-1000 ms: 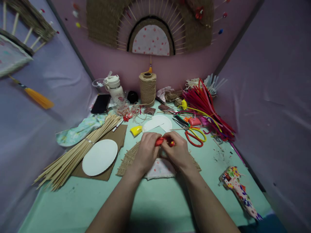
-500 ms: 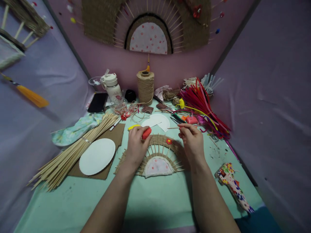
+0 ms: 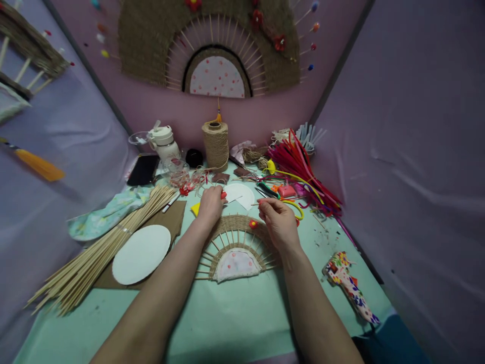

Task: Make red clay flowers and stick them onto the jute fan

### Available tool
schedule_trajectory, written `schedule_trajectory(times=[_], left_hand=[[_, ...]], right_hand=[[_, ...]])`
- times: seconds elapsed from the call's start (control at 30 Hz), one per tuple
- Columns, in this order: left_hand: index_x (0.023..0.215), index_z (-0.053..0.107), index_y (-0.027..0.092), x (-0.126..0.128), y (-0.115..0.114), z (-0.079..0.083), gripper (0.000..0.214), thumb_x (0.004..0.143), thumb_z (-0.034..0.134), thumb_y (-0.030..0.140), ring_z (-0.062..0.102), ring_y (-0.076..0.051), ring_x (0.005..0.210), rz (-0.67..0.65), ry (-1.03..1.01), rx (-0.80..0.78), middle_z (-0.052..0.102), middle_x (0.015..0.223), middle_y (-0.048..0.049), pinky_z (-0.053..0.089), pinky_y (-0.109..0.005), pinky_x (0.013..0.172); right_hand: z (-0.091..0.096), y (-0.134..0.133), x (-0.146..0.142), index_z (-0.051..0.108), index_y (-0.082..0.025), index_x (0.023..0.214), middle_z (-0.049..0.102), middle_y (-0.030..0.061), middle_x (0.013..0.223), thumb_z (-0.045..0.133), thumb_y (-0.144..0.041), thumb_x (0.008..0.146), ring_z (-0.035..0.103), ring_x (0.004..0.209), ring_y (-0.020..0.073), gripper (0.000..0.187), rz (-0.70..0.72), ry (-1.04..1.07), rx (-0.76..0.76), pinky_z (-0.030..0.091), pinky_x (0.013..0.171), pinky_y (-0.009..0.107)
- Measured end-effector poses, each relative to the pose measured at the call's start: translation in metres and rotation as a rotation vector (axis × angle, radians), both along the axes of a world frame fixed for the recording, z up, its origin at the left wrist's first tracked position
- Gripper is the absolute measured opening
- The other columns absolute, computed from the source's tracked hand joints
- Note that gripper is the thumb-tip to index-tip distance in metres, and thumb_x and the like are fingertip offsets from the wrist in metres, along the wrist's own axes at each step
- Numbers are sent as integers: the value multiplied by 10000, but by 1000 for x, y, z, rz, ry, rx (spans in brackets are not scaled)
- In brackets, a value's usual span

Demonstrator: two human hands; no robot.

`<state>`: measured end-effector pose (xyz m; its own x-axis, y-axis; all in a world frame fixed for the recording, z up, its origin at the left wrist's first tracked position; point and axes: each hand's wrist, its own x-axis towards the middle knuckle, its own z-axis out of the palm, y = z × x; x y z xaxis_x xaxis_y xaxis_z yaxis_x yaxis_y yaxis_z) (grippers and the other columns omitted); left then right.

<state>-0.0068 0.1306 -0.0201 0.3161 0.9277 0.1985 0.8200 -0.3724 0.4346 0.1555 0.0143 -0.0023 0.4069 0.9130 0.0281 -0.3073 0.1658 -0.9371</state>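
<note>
My left hand (image 3: 211,205) is closed on a red lump that looks like modelling clay (image 3: 223,195), most of it hidden by the fingers. My right hand (image 3: 279,222) pinches a thin wooden stick (image 3: 255,204) that points left; a bit of red shows at the fingertips. Below both hands lies a small half-round woven fan (image 3: 231,222) with wooden ribs and a white dotted centre piece (image 3: 235,265). On its woven band sits a red flower with a yellow middle (image 3: 253,224). A yellow piece (image 3: 195,209) lies beside my left wrist.
A bundle of sticks (image 3: 102,247) and a white oval (image 3: 142,254) lie left, on cardboard (image 3: 172,217). Behind stand a twine spool (image 3: 215,146) and bottle (image 3: 165,144). Pipe cleaners (image 3: 303,167) and a patterned glue gun (image 3: 350,288) are right. A large fan (image 3: 146,45) hangs behind.
My left hand has moved away from me, off the fan's upper left edge, and the red lump is now more hidden. My right hand still pinches the stick. The whole view has shifted slightly.
</note>
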Motion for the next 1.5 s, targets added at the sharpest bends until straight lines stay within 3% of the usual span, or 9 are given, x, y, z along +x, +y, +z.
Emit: schedule_trajectory(times=[0.1, 0.2, 0.27, 0.47, 0.6, 0.7, 0.9, 1.2, 1.5], left_hand=[[894, 678, 164, 1, -6, 2, 230, 683, 765, 187, 578, -306, 1017, -5, -5, -14, 660, 970, -127, 426, -408, 908], [1091, 665, 176, 1, -28, 15, 322, 782, 696, 261, 508, -306, 1186, 0, -97, 37, 619, 1194, -145, 365, -429, 1024], [1059, 691, 183, 2, -51, 24, 253, 830, 643, 280, 561, -265, 1115, -39, -394, 13, 651, 1147, -121, 401, -388, 989], [878, 746, 183, 5, -109, 25, 211, 788, 691, 366, 632, -180, 859, -9, -1020, -577, 729, 903, -63, 461, -276, 794], [869, 733, 156, 1, -118, 19, 312, 696, 783, 410, 577, -106, 705, 69, -1407, -854, 700, 848, -44, 446, -213, 645], [821, 717, 130, -5, -115, 18, 307, 634, 840, 342, 554, -71, 659, 106, -1586, -923, 680, 811, -31, 445, -182, 615], [825, 689, 130, -14, -111, 18, 260, 626, 838, 203, 588, -64, 690, 107, -1624, -934, 665, 811, -11, 465, -155, 617], [907, 639, 146, -15, -111, 17, 282, 676, 797, 184, 617, -77, 698, 97, -1719, -992, 690, 841, -35, 477, -160, 611], [942, 628, 164, -14, -112, 13, 327, 667, 805, 175, 616, -73, 720, 98, -1702, -937, 678, 818, -6, 475, -171, 663]], right_hand=[[0, -1, -1, 739, -204, 790, 577, -44, 595, 764, -335, 682, 453, 548, 85, 172, -11, -33, -25, 365, 522, 226], [1, -3, -2, 752, -217, 870, 647, -22, 691, 778, -330, 674, 532, 621, 108, 228, 5, -72, -50, 433, 576, 241], [2, -5, -4, 752, -226, 903, 697, 3, 815, 774, -319, 686, 590, 717, 130, 238, 36, -100, -42, 474, 646, 259], [2, -12, -18, 674, -244, 1016, 694, 9, 908, 728, -264, 759, 643, 836, 162, 263, 111, -214, 48, 513, 711, 279], [2, -17, -28, 665, -236, 876, 667, 7, 883, 675, -235, 827, 624, 816, 160, 50, 141, -507, 135, 501, 738, 295], [2, -19, -32, 668, -239, 867, 663, 20, 909, 641, -188, 858, 607, 908, 181, 58, 129, -727, 239, 481, 814, 323], [1, -20, -33, 700, -257, 1007, 675, 48, 996, 508, -158, 930, 605, 969, 192, 229, 196, -907, 293, 485, 860, 348], [-2, -22, -33, 583, -287, 1300, 696, 34, 1156, 457, -260, 963, 643, 1046, 183, 361, 288, -668, 73, 488, 941, 354], [1, -20, -34, 687, -243, 985, 675, 40, 958, 625, -236, 879, 624, 894, 184, 123, 191, -846, 223, 489, 796, 310]])
